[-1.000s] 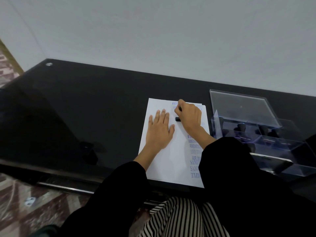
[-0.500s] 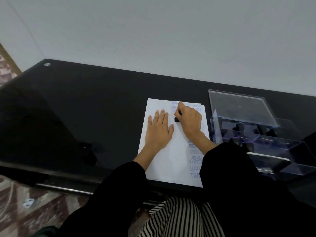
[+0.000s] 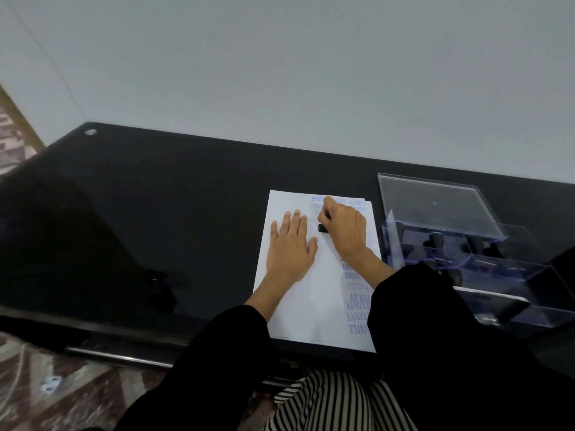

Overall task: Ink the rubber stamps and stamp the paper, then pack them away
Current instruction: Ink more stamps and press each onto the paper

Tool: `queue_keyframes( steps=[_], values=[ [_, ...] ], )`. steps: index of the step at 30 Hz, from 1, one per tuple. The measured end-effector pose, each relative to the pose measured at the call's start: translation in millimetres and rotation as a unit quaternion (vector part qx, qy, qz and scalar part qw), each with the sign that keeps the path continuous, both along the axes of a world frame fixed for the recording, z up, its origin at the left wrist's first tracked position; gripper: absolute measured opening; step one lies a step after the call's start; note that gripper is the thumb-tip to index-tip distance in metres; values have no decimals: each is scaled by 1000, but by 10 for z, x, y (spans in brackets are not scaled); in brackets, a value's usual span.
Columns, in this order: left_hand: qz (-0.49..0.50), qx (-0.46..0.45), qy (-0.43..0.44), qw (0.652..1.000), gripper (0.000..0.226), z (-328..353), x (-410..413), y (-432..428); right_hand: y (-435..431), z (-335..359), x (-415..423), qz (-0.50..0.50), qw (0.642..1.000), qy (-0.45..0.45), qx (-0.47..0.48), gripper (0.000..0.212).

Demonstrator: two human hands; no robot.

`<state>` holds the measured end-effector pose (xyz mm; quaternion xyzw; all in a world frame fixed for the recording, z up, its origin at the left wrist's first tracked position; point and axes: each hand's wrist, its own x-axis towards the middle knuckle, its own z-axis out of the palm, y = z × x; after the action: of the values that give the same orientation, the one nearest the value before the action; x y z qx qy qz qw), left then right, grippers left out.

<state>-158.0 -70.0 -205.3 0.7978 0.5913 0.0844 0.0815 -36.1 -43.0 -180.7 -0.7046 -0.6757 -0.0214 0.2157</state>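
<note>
The left hand (image 3: 291, 245) lies flat with straight fingers on the white paper (image 3: 311, 306), which rests on the black tabletop (image 3: 155, 213) and carries blue prints along its right and far edges. The right hand (image 3: 345, 233) curls around a black rubber stamp (image 3: 322, 228), its base down on the paper's upper part. Just right of the sheet, a clear plastic box (image 3: 535, 293) stands with its lid (image 3: 435, 203) raised and dark stamps (image 3: 435, 239) inside
</note>
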Motion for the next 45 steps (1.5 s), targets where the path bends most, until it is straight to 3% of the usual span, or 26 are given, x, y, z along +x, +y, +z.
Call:
queue_keyframes(
  steps=[8,12,17,22,27,34,45],
  values=[
    [0,7,-7,1000,58,-7,7,-1,-28,72,-15,2,999,23,-36,19],
    [-2,9,-26,1000,92,-2,7,-30,-30,113,-24,-2,998,22,-51,19],
    [6,-8,-33,999,55,70,10,-44,-78,274,12,-3,997,17,-69,17],
    [7,22,-80,997,46,134,57,-77,-180,540,311,-59,996,61,21,22],
    [-57,68,-199,976,38,302,337,-257,-250,831,673,-89,993,65,42,25],
    [-126,80,-273,950,32,639,740,-627,-842,1003,954,-99,989,75,83,25],
    [-196,69,-285,936,24,502,761,-1536,-2135,958,1098,-72,992,36,94,25]
  ],
)
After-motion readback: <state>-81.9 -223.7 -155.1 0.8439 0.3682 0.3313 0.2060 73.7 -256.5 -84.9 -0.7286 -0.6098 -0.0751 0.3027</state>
